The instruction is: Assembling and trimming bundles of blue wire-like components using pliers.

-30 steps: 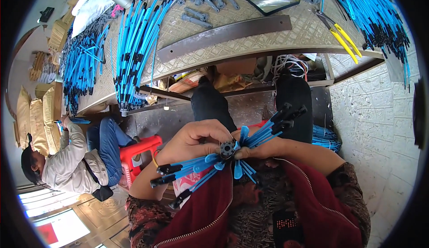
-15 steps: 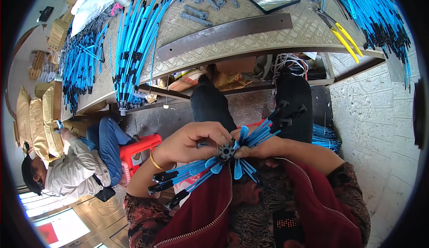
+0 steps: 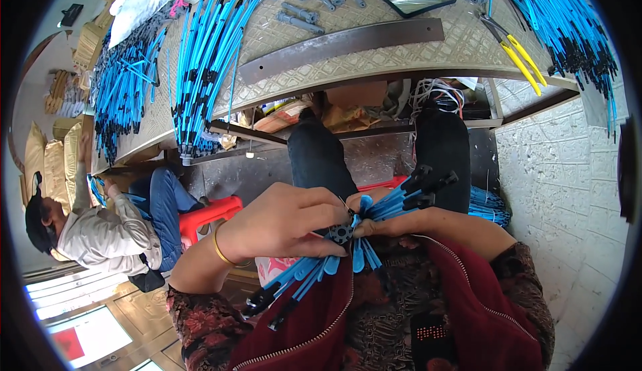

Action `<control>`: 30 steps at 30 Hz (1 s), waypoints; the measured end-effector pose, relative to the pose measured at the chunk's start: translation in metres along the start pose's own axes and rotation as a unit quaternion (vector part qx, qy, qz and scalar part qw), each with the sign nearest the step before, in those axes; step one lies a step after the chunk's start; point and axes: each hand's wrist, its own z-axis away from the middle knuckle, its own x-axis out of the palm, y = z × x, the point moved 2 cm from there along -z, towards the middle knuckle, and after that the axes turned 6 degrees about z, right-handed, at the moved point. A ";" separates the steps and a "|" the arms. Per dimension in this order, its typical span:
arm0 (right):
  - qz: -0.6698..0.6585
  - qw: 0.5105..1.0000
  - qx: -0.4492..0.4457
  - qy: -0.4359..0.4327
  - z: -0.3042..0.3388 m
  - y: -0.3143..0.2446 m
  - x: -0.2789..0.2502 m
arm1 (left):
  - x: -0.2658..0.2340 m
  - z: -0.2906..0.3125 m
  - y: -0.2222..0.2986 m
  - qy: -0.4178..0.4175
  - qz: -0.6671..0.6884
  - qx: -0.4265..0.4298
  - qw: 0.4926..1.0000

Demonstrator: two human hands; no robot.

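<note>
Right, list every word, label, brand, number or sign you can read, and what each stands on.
No text is legible.
Pink-and-white item: markings too blurred to read.
Black chest patch: small orange dots, no readable characters.
Red-and-white panel: nothing legible.

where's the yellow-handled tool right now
In the head view, the yellow-handled tool lies at the right of the table, between the flat metal bar and the blue rod bundle, handles jutting past the front edge.
</note>
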 end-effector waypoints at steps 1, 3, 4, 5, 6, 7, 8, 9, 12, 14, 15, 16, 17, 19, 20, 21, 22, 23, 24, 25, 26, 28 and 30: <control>-0.001 1.000 0.005 -0.005 0.000 0.000 0.000 | 0.002 0.002 0.000 0.001 0.000 -0.002 1.000; 0.022 1.000 -0.019 -0.006 -0.002 0.000 0.000 | 0.008 0.006 -0.001 0.044 -0.044 0.051 0.997; 0.044 0.998 -0.043 -0.005 -0.003 0.000 -0.001 | 0.010 0.008 -0.001 0.065 -0.066 0.078 0.993; 0.067 0.995 -0.068 -0.005 -0.003 0.000 0.000 | 0.012 0.009 -0.001 0.067 -0.065 0.077 0.993; 0.067 0.995 -0.066 -0.006 -0.003 0.001 0.000 | 0.013 0.010 -0.001 0.075 -0.089 0.080 0.990; 0.071 0.996 -0.057 -0.004 -0.003 0.002 0.001 | 0.014 0.010 -0.001 0.084 -0.113 0.084 0.986; 0.074 0.996 -0.047 -0.001 -0.003 0.003 0.001 | 0.015 0.011 -0.001 0.093 -0.136 0.087 0.982; 0.078 0.996 -0.038 0.002 -0.003 0.004 0.000 | 0.015 0.011 -0.002 0.095 -0.136 0.087 0.982; 0.081 0.995 -0.061 -0.024 -0.003 0.012 0.000 | 0.018 0.012 -0.005 0.086 -0.126 0.113 0.982; 0.079 0.993 -0.074 -0.042 -0.006 0.017 0.002 | 0.019 0.015 -0.006 0.080 -0.128 0.107 0.983; 0.074 0.993 -0.083 -0.039 -0.008 0.019 0.002 | 0.020 0.017 -0.007 0.073 -0.130 0.105 0.983; 0.070 0.993 -0.093 -0.038 -0.010 0.021 0.002 | 0.021 0.019 -0.008 0.066 -0.132 0.102 0.984; 0.068 0.992 -0.101 -0.029 -0.009 0.020 0.001 | 0.021 0.017 -0.008 0.066 -0.131 0.104 0.984; 0.072 0.993 -0.090 -0.027 -0.008 0.017 0.000 | 0.020 0.015 -0.007 0.085 -0.132 0.120 0.980; 0.075 0.994 -0.081 -0.027 -0.007 0.015 0.000 | 0.020 0.014 -0.006 0.095 -0.132 0.127 0.979; 0.077 0.994 -0.071 -0.028 -0.006 0.013 -0.001 | 0.020 0.013 -0.006 0.096 -0.132 0.129 0.978; 0.077 0.994 -0.071 -0.030 -0.006 0.010 -0.001 | 0.020 0.012 -0.006 0.100 -0.137 0.127 0.977; 0.085 0.995 -0.053 -0.029 -0.005 0.006 -0.001 | 0.021 0.012 -0.007 0.104 -0.142 0.126 0.976; 0.093 0.995 -0.035 -0.028 -0.004 0.003 -0.001 | 0.021 0.012 -0.007 0.109 -0.148 0.124 0.975; 0.101 0.994 -0.017 -0.026 -0.003 0.002 -0.001 | 0.020 0.012 -0.007 0.111 -0.149 0.123 0.975; 0.102 0.994 -0.016 -0.028 -0.003 0.005 0.001 | 0.020 0.012 -0.007 0.115 -0.150 0.120 0.975; -0.035 0.996 -0.073 0.024 -0.001 0.011 0.005 | 0.019 0.013 -0.007 0.122 -0.152 0.115 0.974; -0.102 0.989 -0.099 0.049 0.001 0.014 0.004 | 0.020 0.013 -0.006 0.127 -0.151 0.108 0.974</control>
